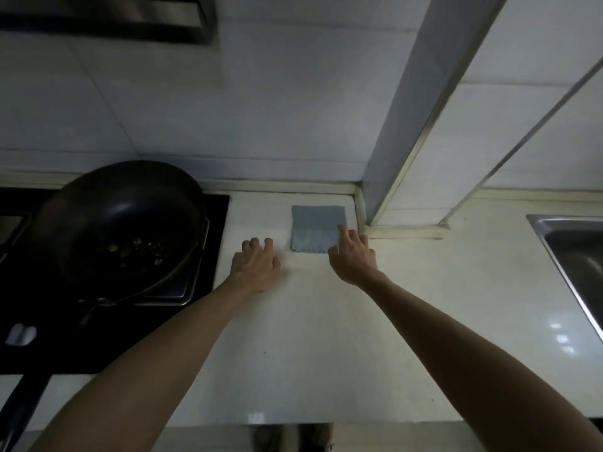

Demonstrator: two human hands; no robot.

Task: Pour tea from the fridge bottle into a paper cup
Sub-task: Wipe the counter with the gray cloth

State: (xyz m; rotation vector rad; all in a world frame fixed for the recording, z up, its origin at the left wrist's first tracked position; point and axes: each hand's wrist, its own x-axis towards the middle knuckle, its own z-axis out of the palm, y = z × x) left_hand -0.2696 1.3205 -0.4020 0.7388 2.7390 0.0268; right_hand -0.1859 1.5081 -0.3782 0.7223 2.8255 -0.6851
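Note:
No bottle, fridge or paper cup is in view. Both my arms reach out over a white counter (pixel 293 353). My left hand (pixel 256 264) hovers or rests palm down on the counter with its fingers curled under, holding nothing. My right hand (pixel 352 256) lies at the near right corner of a folded grey-blue cloth (pixel 315 226), its forefinger stretched onto the cloth and the other fingers loosely bent.
A black wok (pixel 120 220) with food bits sits on a dark hob (pixel 107 321) at the left, its handle pointing toward me. A steel sink (pixel 574 252) lies at the right edge. A white tiled wall and a pillar (pixel 417 125) stand behind the counter.

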